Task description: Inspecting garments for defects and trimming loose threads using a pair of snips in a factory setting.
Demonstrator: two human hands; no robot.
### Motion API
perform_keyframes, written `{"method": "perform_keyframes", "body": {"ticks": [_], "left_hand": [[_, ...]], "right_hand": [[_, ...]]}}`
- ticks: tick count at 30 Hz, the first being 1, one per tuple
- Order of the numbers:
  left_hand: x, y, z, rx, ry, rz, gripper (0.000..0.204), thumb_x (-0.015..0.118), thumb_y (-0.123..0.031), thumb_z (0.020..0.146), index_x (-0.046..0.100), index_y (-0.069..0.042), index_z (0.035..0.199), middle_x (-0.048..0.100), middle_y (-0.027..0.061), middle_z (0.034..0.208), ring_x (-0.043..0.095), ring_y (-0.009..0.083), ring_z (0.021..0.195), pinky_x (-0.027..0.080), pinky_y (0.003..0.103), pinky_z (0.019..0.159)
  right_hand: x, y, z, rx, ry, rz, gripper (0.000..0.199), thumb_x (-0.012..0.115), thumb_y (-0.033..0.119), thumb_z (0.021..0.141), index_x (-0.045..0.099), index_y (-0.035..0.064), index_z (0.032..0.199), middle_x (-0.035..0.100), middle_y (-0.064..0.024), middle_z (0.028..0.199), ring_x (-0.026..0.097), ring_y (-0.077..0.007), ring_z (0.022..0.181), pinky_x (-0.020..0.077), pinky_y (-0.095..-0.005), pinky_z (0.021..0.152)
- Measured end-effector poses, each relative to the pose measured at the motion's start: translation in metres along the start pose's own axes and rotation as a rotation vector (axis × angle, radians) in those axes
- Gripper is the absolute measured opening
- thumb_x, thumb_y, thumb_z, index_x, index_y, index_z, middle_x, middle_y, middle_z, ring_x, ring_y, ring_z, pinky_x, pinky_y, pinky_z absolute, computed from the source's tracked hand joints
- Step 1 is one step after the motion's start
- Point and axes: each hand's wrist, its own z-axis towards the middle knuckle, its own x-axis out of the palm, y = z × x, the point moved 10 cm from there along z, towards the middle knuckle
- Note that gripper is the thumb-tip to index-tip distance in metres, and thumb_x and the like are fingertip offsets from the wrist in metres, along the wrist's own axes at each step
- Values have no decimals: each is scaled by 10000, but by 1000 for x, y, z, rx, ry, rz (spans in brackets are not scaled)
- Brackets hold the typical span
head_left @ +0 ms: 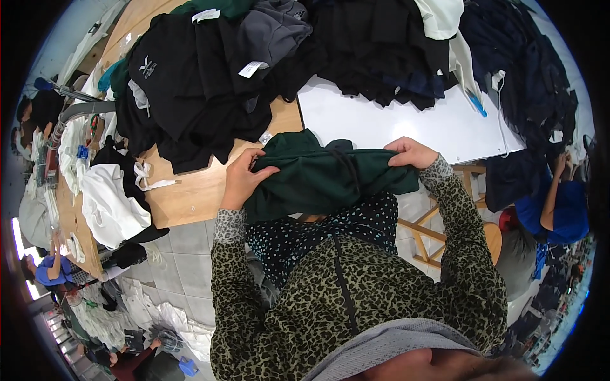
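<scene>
Leopard-print sleeves (457, 241) lead to both hands' fingers (254, 166) pinching a dark green garment (318, 181) taut.

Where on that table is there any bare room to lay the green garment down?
The white board is bare between the dark green garment and the black clothes pile. A wooden strip lies free by the left hand, beside the white cloth. The far table is crowded with clothes.

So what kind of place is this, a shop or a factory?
Most likely a garment workshop. Piles of dark clothes cover a long wooden table, other workers sit nearby, and the person's left hand and right hand grip a dark green garment.
</scene>
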Motion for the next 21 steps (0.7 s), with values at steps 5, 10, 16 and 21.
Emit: {"method": "perform_keyframes", "body": {"ticks": [5,10,16,21], "left_hand": [[2,4,2,-18,-18,23,384,816,-159,659,596,-20,941,582,43,730,501,121,605,444,246,581],[-2,-53,21,135,-78,407,370,778,-150,693,618,-33,1006,563,95,1010,577,207,709,479,298,614],[38,-119,25,130,190,-60,465,778,-187,707,602,-35,1110,545,123,1159,596,201,718,489,283,647],[52,-76,15,-65,180,-1,408,761,-147,711,597,-16,1061,620,108,943,625,225,743,508,308,660]], "right_hand": [[20,3,10,-56,78,-90,308,614,43,802,596,-77,1086,663,-69,957,600,-97,820,494,-236,794],[47,-1,48,41,-66,472,278,614,77,837,601,-77,1067,667,-122,970,652,-171,827,526,-267,777],[83,28,53,-28,125,179,273,615,67,836,608,-65,1074,666,-93,962,635,-132,841,508,-238,777],[45,37,40,-93,3,125,245,557,10,800,614,-82,1020,668,-94,917,627,-127,792,506,-242,745]]}}
